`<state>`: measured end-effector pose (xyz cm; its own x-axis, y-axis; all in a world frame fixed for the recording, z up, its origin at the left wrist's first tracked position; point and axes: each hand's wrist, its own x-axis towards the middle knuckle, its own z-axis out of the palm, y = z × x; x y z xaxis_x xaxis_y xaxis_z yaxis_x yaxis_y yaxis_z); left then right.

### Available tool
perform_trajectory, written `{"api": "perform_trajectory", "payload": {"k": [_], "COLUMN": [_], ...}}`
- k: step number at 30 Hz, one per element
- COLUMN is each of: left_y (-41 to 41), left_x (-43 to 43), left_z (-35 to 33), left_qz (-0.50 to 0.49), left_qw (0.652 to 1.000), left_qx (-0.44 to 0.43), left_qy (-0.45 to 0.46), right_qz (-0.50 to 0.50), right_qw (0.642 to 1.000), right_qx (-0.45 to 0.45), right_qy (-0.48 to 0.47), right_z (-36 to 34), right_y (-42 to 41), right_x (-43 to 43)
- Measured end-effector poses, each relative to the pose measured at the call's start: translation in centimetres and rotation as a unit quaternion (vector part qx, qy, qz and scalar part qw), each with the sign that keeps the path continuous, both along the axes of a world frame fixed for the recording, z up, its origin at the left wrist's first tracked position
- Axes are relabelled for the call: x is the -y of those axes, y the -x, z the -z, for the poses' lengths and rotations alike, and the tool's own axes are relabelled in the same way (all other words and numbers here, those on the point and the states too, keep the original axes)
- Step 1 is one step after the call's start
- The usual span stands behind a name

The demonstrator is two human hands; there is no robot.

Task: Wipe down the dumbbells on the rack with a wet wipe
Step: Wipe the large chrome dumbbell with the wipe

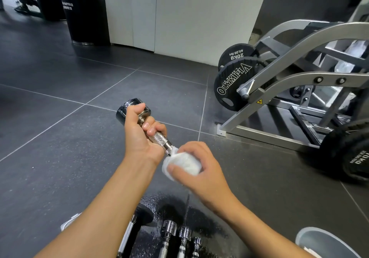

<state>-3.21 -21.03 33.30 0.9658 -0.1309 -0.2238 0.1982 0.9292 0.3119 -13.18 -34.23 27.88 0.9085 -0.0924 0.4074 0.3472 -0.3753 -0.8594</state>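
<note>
My left hand (140, 133) grips the knurled handle of a chrome dumbbell (129, 109), held above the floor with its far head pointing up and left. My right hand (196, 170) is wrapped round a white wet wipe (186, 163) that covers the dumbbell's near head, so that head is hidden. Below my arms, at the bottom of the view, several more chrome dumbbells (184, 233) lie side by side on a dark speckled rack surface (155, 204).
A grey steel weight machine (299, 74) loaded with black 20 kg plates (233, 86) stands to the right. More black plates (351, 158) sit at the far right. A white partition (199, 18) and a black cylinder (83, 12) stand behind. A grey container rim (323, 237) shows bottom right.
</note>
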Motion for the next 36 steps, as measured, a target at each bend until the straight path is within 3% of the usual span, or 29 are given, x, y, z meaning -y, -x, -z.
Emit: {"api": "perform_trajectory", "payload": {"k": [1,2,4,5,7,9,11,13,14,16,18,20,21,22,24,25,26,27,29,31,33,34,36], "left_y": [0.0,0.0,0.0,0.1,0.1,0.0,-0.2,-0.4,-0.4,-0.4,-0.3,-0.3,-0.3,-0.3,-0.2,-0.2,-0.2,-0.2,-0.2,-0.4,-0.5,-0.6,-0.6], "left_x": [0.0,0.0,0.0,0.1,0.1,0.1,0.1,0.0,0.0,-0.1,-0.1,-0.1,0.0,0.0,-0.1,-0.1,-0.1,-0.2,-0.2,-0.3,-0.4,-0.4,-0.5], "left_z": [0.0,0.1,0.1,0.1,0.1,0.1,0.1,0.2,0.2,0.4,0.5,0.5,0.5,0.5,0.6,0.6,0.6,0.6,0.5,0.4,0.4,0.3,0.4], "left_qz": [0.002,0.004,0.006,0.006,0.002,-0.003,-0.008,-0.01,-0.011,-0.01,-0.004,-0.001,0.0,0.001,0.006,0.008,0.011,0.013,0.009,-0.001,-0.008,-0.011,-0.014], "left_qw": [1.0,1.0,0.999,0.999,0.998,0.998,0.998,0.998,0.998,0.999,0.999,1.0,1.0,1.0,1.0,1.0,0.999,0.999,0.999,0.998,0.998,0.999,0.999], "left_qx": [-0.002,-0.007,-0.019,-0.023,-0.027,-0.029,-0.029,-0.03,-0.031,-0.027,-0.016,0.0,0.007,0.012,0.015,0.013,0.01,0.006,-0.005,-0.013,-0.014,-0.015,-0.018], "left_qy": [0.005,0.014,0.037,0.044,0.052,0.057,0.056,0.052,0.05,0.044,0.029,0.006,-0.003,-0.007,0.007,0.018,0.029,0.038,0.053,0.059,0.053,0.049,0.045], "right_qz": [-0.035,-0.079,-0.147,-0.169,-0.182,-0.166,-0.102,-0.019,0.01,0.019,0.021,0.038,0.027,-0.014,-0.095,-0.103,-0.103,-0.104,-0.109,-0.093,-0.022,0.01,0.018], "right_qw": [0.977,0.92,0.802,0.766,0.741,0.769,0.857,0.978,0.999,0.959,0.946,0.987,1.0,0.975,0.837,0.785,0.762,0.762,0.798,0.87,0.978,0.999,0.973], "right_qx": [-0.111,-0.203,-0.31,-0.325,-0.326,-0.306,-0.225,-0.069,0.02,0.156,0.169,0.081,-0.013,-0.118,-0.269,-0.309,-0.329,-0.336,-0.309,-0.215,-0.098,-0.035,0.085], "right_qy": [-0.18,-0.327,-0.489,-0.528,-0.557,-0.536,-0.453,-0.198,-0.023,0.234,0.277,0.135,-0.01,-0.189,-0.467,-0.526,-0.548,-0.544,-0.506,-0.434,-0.183,-0.015,0.213], "right_z": [-0.6,-0.8,-1.2,-1.5,-1.8,-1.6,-1.2,-0.5,0.1,1.3,1.9,1.8,1.1,0.4,-0.8,-1.5,-2.2,-2.8,-2.9,-1.7,-0.6,0.1,1.0], "right_y": [-0.2,-0.4,-0.4,-0.4,-0.5,-0.6,-0.7,-0.5,-0.5,-0.4,-0.3,-0.2,0.0,-0.1,0.1,0.4,0.6,0.8,0.8,0.4,0.6,0.7,0.7], "right_x": [-0.6,-0.9,-1.0,-0.9,-0.9,-1.2,-1.3,-0.8,-0.2,0.7,0.9,0.1,-0.6,-1.4,-2.1,-2.1,-2.1,-2.1,-2.1,-2.0,-1.1,-0.2,1.3]}}
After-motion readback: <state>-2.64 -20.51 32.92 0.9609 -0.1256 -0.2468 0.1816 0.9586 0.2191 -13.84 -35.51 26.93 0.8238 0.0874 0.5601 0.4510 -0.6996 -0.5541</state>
